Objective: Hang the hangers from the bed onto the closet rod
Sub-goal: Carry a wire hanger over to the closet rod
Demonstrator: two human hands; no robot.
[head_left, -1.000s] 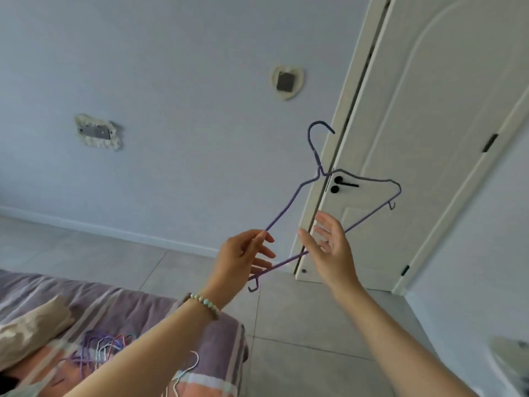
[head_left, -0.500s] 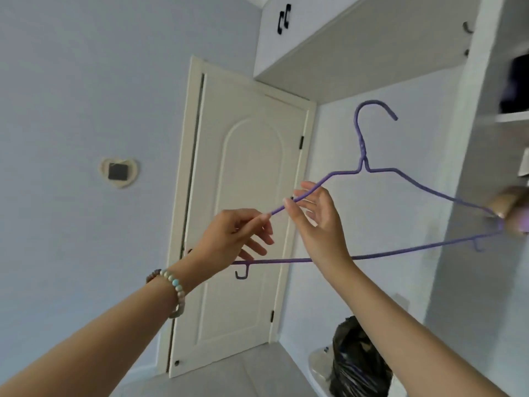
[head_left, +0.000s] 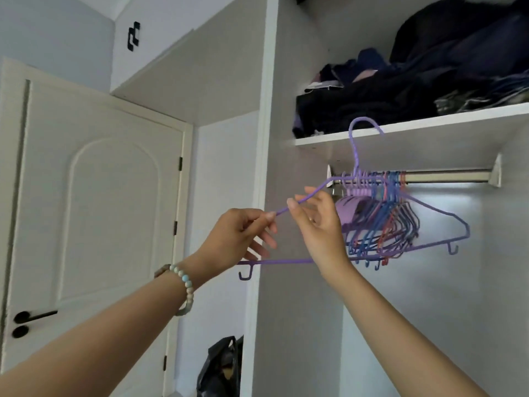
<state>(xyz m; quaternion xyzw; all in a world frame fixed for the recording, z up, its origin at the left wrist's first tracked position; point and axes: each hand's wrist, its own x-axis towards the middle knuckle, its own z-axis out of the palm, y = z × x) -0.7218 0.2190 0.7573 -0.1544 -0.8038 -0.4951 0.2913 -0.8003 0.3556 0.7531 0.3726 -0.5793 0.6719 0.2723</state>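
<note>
"What was the hanger (head_left: pixel 355 156) like?"

"One thin purple wire, a triangle with a curly hook and two little pegs."

"Who held it?"

"Two hands, arms stretched up. The left hand (head_left: pixel 240 236) pinched its left tip. The right hand (head_left: pixel 317 224), just beside, pinched the slope."

"Where was it?"

"Before the shiny metal rod (head_left: pixel 443 176), hook higher up, not on. A tight bunch of hangers (head_left: pixel 380 219) hung there, too packed to count."

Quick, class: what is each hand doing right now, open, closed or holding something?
Left hand: fingers pinch the shoulder wire of the purple hanger.
Right hand: fingers lightly hold the same wire, further up.
</note>
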